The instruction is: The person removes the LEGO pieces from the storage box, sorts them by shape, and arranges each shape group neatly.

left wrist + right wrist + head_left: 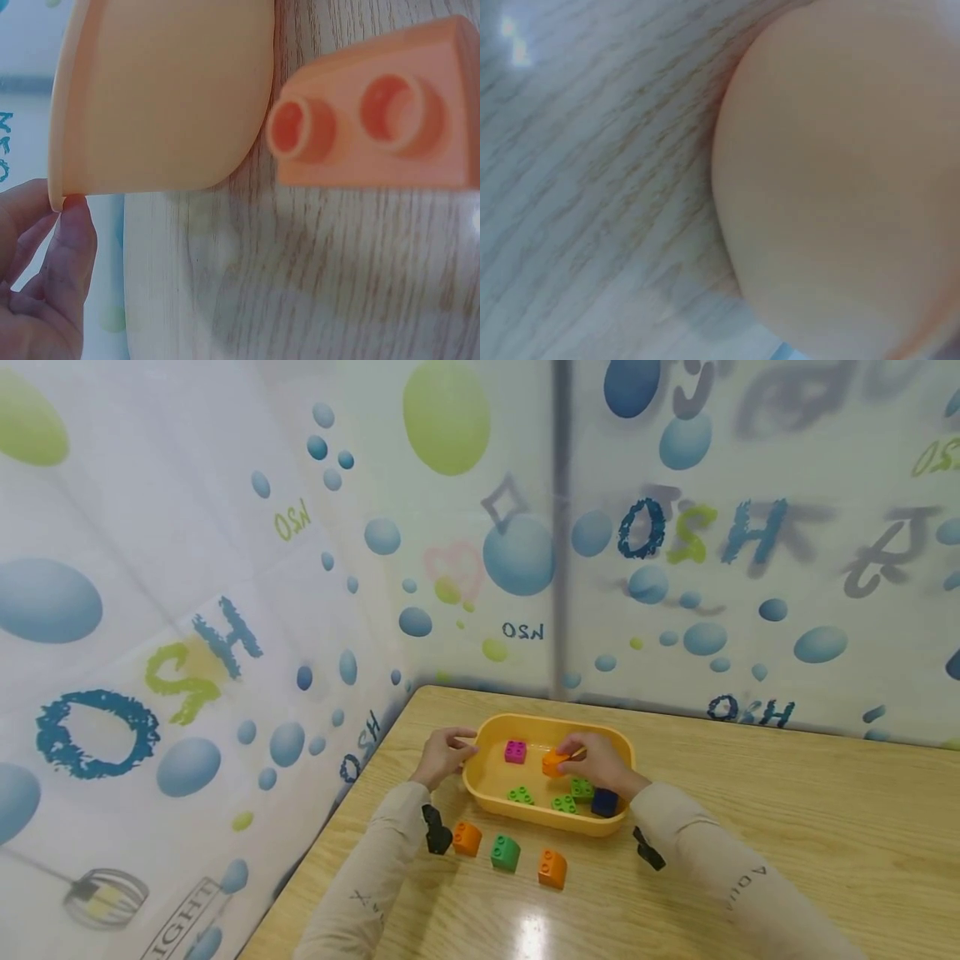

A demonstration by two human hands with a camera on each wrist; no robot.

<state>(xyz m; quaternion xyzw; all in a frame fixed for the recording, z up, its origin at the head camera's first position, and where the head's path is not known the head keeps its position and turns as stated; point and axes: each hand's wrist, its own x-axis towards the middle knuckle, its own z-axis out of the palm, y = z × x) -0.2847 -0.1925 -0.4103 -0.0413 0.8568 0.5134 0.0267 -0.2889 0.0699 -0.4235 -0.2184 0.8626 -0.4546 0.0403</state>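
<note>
My left hand [442, 756] pinches the left rim of a yellow-orange plastic basket [525, 814]; the left wrist view shows thumb and fingers [69, 240] on either side of that rim. Inside the basket, my right hand [602, 763] grips an orange building block [553, 763] between thumb and fingers. Around it in the basket lie a magenta block [515, 752], several light green blocks [521, 795] and a dark blue block [603, 803]. In the right wrist view only the basket's outer wall [832, 180] and table show; the hand is out of sight there.
In front of the basket, a row on the wooden table [787, 827] holds an orange block [467, 838], a green block [506, 853] and another orange block [552, 869]. Printed curtains [480, 635] hang behind the table and along its left side.
</note>
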